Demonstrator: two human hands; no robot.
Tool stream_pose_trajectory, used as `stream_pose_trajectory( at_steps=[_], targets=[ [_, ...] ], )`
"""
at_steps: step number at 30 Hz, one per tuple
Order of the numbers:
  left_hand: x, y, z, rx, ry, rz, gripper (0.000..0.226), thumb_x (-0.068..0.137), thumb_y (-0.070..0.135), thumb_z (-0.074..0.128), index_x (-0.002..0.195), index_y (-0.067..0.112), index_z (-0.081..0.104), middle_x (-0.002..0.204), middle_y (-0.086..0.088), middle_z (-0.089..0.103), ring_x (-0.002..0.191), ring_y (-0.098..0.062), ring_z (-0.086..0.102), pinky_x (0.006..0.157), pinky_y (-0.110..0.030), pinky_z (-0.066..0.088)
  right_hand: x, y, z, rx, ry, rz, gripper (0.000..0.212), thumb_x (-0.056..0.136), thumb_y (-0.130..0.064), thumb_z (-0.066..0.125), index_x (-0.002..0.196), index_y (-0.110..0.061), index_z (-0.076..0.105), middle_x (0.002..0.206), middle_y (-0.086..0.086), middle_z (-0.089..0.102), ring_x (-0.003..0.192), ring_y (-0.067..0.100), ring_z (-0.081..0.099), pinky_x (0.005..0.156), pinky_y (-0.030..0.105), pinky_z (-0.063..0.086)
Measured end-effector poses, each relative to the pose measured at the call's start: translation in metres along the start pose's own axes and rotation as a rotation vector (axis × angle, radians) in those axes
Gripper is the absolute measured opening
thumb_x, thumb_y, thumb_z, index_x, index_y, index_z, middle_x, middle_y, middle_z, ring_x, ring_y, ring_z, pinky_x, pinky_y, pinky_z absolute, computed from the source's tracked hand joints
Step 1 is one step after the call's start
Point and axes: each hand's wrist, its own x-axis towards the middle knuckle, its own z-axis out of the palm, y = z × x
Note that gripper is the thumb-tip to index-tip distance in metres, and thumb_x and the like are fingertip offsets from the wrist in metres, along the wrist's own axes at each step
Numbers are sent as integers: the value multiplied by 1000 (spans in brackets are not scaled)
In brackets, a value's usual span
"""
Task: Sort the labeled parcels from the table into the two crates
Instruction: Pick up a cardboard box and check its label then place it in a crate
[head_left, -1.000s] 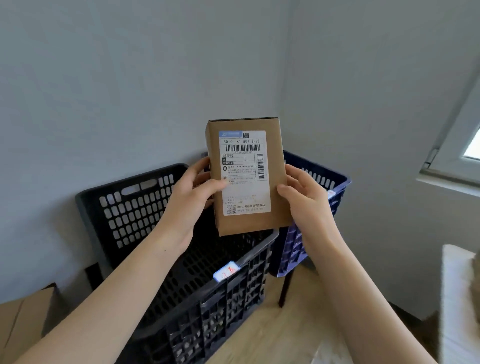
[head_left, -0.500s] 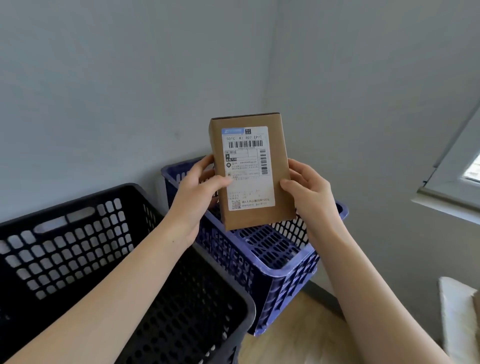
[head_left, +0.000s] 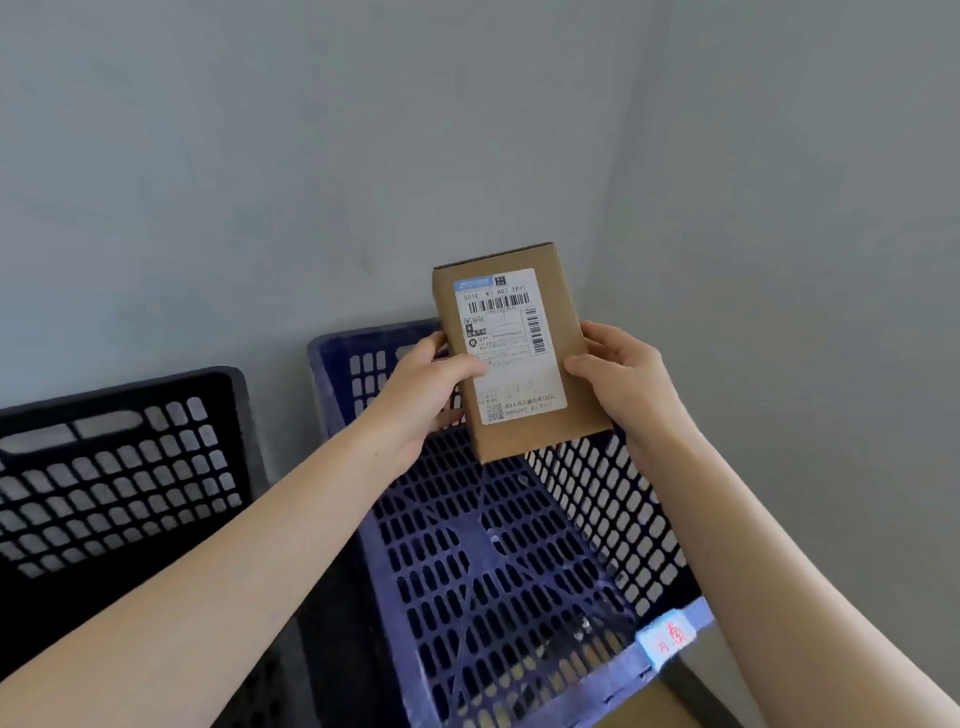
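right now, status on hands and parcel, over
Hands: left hand and right hand both grip the parcel, label facing camera. Held over the blue crate, not in it. Nothing in the way.

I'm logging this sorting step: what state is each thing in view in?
parcel: held upright in the air over the blue crate, label facing the camera.
left hand: grips the parcel's left edge.
right hand: grips the parcel's right edge.
blue crate: open-topped, nothing on the visible floor.
black crate: open-topped, inside mostly out of view.
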Motion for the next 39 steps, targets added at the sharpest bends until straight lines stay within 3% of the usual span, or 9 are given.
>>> stream_pose_trajectory(
  at_steps=[6,12,17,23,25,27,32,36,39],
  targets=[
    [56,-24,38,29,184,-159,29,94,12,54,121,23,57,109,6,67,100,-12,61,82,-33,52,81,44,-14,-86,-240,37,39,89,-10,53,125,-23,59,105,-7,65,103,21,62,94,44,51],
    [95,-54,42,33,331,-318,19,94,12,53,106,26,59,107,3,66,100,-15,59,91,-39,49,127,80,11,-133,-426,116,60,91,-7,54,146,-20,35,133,-1,53,114,20,54,93,32,47],
    [125,-97,34,40,383,-453,25,93,10,52,115,21,56,111,0,64,97,-17,57,92,-40,46,147,118,41,-301,-572,228,45,90,-3,48,133,-17,42,127,2,57,103,19,53,82,27,44],
    [155,-147,25,44,344,-583,40,93,5,44,131,20,49,130,-3,58,115,-23,53,101,-42,40,175,161,65,-465,-674,371,59,90,-2,46,145,-17,31,132,5,54,116,23,54,90,30,47],
    [163,-155,25,36,340,-587,41,94,2,42,132,18,46,131,-3,57,111,-21,53,88,-35,44,185,170,69,-511,-696,402,67,89,-4,48,149,-18,23,135,6,52,117,23,53,93,32,47],
    [169,-161,26,24,330,-599,45,94,-3,39,133,18,44,132,-4,55,106,-18,51,76,-29,42,191,177,72,-533,-740,456,77,89,-5,51,153,-18,9,141,7,46,121,26,50,93,34,45],
    [187,-177,25,-2,332,-565,61,92,-10,34,145,20,35,136,-6,55,121,-24,53,102,-38,44,197,190,90,-534,-670,390,88,78,-16,59,151,-23,12,148,11,37,123,27,49,100,38,46],
    [196,-172,26,38,303,-556,69,93,-9,35,150,27,23,143,-3,48,129,-23,44,109,-40,35,196,188,94,-704,-641,316,78,89,-19,54,152,-22,8,156,11,11,131,33,39,102,35,41],
    [194,-170,27,55,260,-601,69,96,0,38,149,39,16,141,1,48,122,-24,48,102,-49,39,193,189,93,-859,-686,246,79,91,-15,52,153,-21,3,159,10,-9,140,36,21,104,38,38]
  ],
)
